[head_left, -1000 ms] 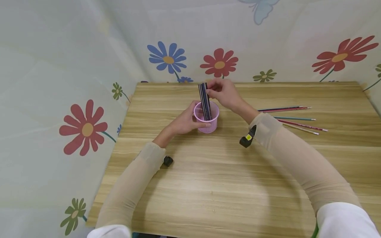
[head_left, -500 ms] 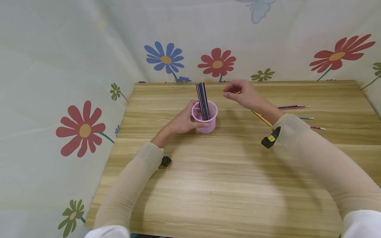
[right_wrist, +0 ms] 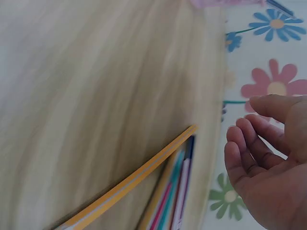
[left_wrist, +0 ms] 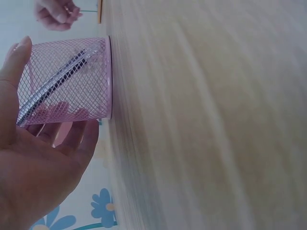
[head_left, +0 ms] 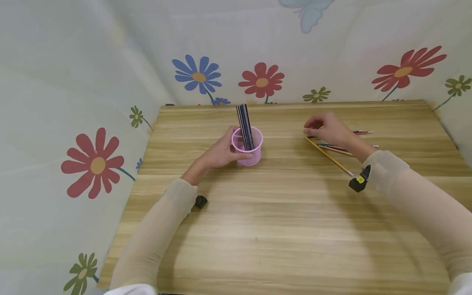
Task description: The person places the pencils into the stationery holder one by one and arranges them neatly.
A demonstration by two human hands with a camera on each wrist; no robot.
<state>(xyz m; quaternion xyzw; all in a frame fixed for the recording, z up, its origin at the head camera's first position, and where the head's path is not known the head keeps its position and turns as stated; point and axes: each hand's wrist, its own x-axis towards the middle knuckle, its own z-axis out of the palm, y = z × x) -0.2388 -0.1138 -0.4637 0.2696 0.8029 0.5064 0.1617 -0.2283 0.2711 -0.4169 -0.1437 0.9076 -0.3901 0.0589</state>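
On the bench [head_left: 258, 225] my left fingers [left_wrist: 88, 141] grip the cup [head_left: 254, 159]; empty, loosely curled right fingers [right_wrist: 234, 152] might roll pencils [head_left: 329, 156] by brushing

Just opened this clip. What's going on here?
A person's left hand holds a pink mesh cup standing on the wooden table; a bundle of dark pencils leans inside it. The right hand, holding nothing, hovers near the end of a yellow pencil lying on the table. Several other pencils lie beside that one, outside the cup.
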